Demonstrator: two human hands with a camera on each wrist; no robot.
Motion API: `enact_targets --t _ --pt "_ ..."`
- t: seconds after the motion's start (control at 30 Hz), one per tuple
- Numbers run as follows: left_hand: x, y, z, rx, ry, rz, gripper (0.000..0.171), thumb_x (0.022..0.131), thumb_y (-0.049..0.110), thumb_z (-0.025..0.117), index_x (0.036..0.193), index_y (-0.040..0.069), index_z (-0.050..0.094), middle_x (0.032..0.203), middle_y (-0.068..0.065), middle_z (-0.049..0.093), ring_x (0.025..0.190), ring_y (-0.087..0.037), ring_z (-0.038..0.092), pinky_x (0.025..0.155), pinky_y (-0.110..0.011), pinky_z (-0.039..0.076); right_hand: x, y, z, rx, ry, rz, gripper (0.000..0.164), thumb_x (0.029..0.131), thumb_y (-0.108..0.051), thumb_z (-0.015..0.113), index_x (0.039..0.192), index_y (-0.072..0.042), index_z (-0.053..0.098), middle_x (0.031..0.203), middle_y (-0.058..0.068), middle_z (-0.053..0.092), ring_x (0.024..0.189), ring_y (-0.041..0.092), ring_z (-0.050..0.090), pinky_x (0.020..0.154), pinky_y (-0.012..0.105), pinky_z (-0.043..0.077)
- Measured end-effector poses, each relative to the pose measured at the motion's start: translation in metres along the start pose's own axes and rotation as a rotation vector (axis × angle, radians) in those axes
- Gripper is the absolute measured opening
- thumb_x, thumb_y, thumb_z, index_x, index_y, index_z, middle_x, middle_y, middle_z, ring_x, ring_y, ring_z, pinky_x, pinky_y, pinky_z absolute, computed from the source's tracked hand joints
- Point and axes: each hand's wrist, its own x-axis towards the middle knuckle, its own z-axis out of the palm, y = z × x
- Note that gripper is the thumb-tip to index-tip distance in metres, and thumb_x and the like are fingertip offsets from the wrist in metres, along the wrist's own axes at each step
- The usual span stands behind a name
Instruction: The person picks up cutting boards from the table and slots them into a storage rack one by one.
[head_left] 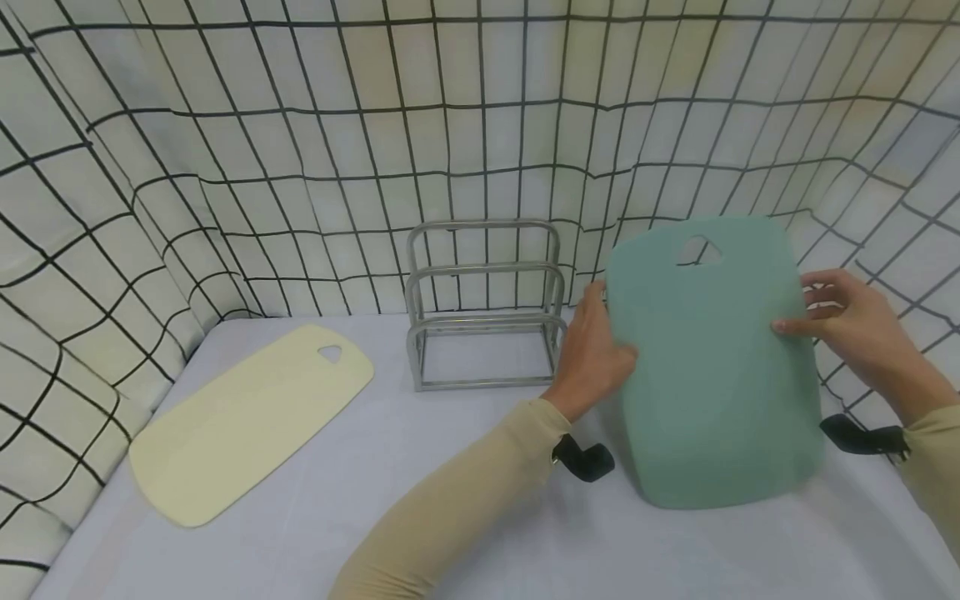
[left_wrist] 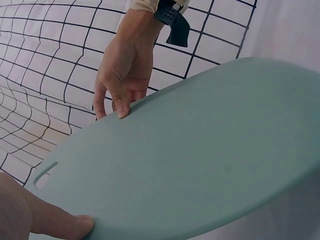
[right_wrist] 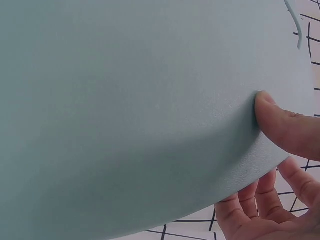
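A green cutting board (head_left: 712, 367) is held tilted up between both hands at the right of the head view, its handle hole at the top. My left hand (head_left: 592, 354) grips its left edge, thumb on the near face and fingers behind. On the opposite edge my right hand (head_left: 855, 325) pinches the board, thumb in front; in the right wrist view the right thumb (right_wrist: 285, 125) presses on the face while the fingers (right_wrist: 267, 197) reach behind the edge. Left of the hands stands a metal rack (head_left: 487, 385) of upright wire loops, with nothing in its slots.
A pale yellow cutting board (head_left: 247, 425) lies flat on the white table (head_left: 300, 550) at the left. White walls with a black grid (head_left: 360, 158) enclose the back and both sides, close behind the rack and near the right hand.
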Motion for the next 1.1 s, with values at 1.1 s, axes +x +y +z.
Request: enact_targets --t 1.1 --pt "0.004 0.006 -0.007 0.003 0.002 0.062 0.087 0.086 -0.004 0.067 0.16 0.012 0.025 0.15 -0.013 0.051 0.13 -0.031 0.059 0.104 -0.047 0.057 -0.005 -0.013 -0.002 0.016 0.075 0.0 0.09 0.096 -0.042 0.072 0.161 -0.005 0.023 0.157 0.037 0.036 0.135 0.058 0.043 0.102 0.082 0.039"
